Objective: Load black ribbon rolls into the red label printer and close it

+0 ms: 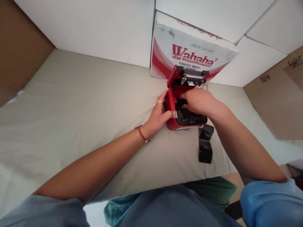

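Note:
A red and black label printer (174, 123) sits on the cloth-covered surface with its lid (174, 75) raised, showing a roller on the underside. My left hand (159, 115) grips the printer's left wall, the thumb over the front edge by a small pale tab and the fingers along the outside. Reaching into the black compartment from the right is my right hand (197, 101). Its fingers are bent and the tips are partly hidden, so what they hold cannot be made out. A glossy black folded strip (205, 151) lies by the printer's front right corner.
Behind the printer stands a white and red water carton (163, 37) against white panels. A brown cardboard box (279, 104) is at the right, and a brown panel (21, 47) rises at the left. The surface's near edge runs along my body.

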A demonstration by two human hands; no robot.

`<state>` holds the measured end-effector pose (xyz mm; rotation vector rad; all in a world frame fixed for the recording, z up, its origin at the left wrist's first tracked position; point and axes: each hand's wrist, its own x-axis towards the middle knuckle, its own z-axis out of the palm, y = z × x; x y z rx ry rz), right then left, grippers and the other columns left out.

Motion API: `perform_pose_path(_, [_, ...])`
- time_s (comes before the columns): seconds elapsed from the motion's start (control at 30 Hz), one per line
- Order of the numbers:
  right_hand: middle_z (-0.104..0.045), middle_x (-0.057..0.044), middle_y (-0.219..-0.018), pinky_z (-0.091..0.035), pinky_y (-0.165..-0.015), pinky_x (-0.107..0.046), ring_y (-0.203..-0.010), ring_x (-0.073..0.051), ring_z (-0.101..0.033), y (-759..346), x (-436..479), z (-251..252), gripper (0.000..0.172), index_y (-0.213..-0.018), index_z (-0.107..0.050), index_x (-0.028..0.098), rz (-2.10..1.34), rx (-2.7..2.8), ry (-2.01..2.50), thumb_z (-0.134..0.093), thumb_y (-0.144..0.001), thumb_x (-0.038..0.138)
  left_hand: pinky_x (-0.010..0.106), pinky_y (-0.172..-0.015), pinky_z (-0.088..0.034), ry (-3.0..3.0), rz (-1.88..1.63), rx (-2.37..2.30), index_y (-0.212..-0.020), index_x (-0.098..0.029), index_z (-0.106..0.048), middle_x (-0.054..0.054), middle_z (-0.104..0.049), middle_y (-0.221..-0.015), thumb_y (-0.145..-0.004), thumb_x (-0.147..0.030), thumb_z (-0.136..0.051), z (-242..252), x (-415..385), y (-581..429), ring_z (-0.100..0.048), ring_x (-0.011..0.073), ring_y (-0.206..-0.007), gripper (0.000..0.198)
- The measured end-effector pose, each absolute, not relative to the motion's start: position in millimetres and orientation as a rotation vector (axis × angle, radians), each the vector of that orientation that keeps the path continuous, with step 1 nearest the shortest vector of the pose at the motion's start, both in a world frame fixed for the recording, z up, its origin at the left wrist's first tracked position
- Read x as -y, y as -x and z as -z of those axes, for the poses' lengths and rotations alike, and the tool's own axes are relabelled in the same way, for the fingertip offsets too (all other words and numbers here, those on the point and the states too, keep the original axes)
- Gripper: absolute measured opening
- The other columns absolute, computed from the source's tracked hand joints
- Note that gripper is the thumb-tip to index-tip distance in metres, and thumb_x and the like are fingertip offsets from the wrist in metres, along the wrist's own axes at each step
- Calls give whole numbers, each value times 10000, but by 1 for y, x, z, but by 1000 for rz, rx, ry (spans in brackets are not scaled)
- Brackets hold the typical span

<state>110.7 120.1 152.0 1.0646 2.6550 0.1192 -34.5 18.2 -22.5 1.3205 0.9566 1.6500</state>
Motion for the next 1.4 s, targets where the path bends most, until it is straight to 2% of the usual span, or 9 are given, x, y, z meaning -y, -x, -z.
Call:
perform_pose_path(0.2, [-896,-106,-1128,-590,-788,-417,-951,-317,-794,-150,-110,-176,318,-1250,-880,242,21,-2877,-997,-763,-958,292,614,-1468,-316,-1331,-1667,-962,-1780,-421,-368,47,-415,-1867,-939,-511,-838,22,-19,33,-381,373,-1740,968])
perform_pose_path(0.3, [-889,-81,-1079,-590,-678,-398,-807,-262,-780,-197,-87,-218,339,-1289,-878,279,326,-3084,-929,-715,-1069,479,603,-1475,-308,-1327,-1709,-968,-1756,-425,-428,31,-453,-1845,-920,-510,-862,23,-22,32,-392,373,-1737,945])
perform_pose_path(0.4, [-899,-72,-1134,-642,-677,-354,-863,-235,-839,-237,-64,-239,405,-1379,-863,384,781,-3132,-774,-667,-1132,636,597,-1482,-302,-1309,-1732,-956,-1740,-418,-461,27,-460,-1844,-906,-557,-873,25,-26,32,-392,378,-1744,941])
perform_pose_path(0.57, [-902,-35,-1116,-693,-716,-280,-841,-184,-854,-243,-30,-178,335,-1422,-843,325,1275,-2753,-566,-677,-1162,454,612,-1473,-332,-1293,-1747,-957,-1713,-423,-498,17,-474,-1842,-889,-626,-895,25,-29,34,-388,380,-1755,936])
perform_pose_path(0.77, [-888,-117,-1280,-709,-1004,-425,-1136,-264,-858,-239,-7,-106,285,-1293,-872,240,1126,-2971,-1018,-726,-1096,386,613,-1484,-303,-1281,-1721,-947,-1690,-422,-522,13,-457,-1860,-887,-648,-888,26,-31,36,-338,393,-1786,911])
perform_pose_path(0.9, [-898,-82,-1080,-701,-859,-422,-881,-244,-830,-277,-28,-102,257,-1113,-893,263,791,-3049,-1584,-703,-1089,435,601,-1488,-304,-1285,-1759,-965,-1663,-407,-559,22,-486,-1839,-876,-635,-901,27,-34,35,-347,393,-1784,888])
perform_pose_path(1.03, [-865,-138,-1286,-636,-675,-400,-642,-181,-690,-302,-53,-94,421,-1354,-842,228,567,-2961,-1557,-756,-997,432,596,-1490,-308,-1290,-1774,-970,-1654,-411,-573,17,-508,-1821,-866,-608,-907,26,-34,34,-360,388,-1776,879])
perform_pose_path(1.2, [-851,-142,-1325,-650,-771,-416,-767,-214,-748,-301,-61,-86,481,-1454,-797,215,552,-2885,-1429,-699,-1010,373,585,-1488,-305,-1258,-1714,-914,-1700,-417,-514,17,-455,-1859,-866,-591,-901,24,-29,37,-359,380,-1773,936])
perform_pose_path(1.4, [-890,-96,-996,-620,-675,-381,-717,-232,-761,-316,-78,-130,396,-1144,-915,242,627,-2858,-1310,-756,-998,574,604,-1486,-280,-1244,-1671,-881,-1734,-386,-463,48,-447,-1865,-876,-592,-895,22,-26,39,-341,393,-1778,983])
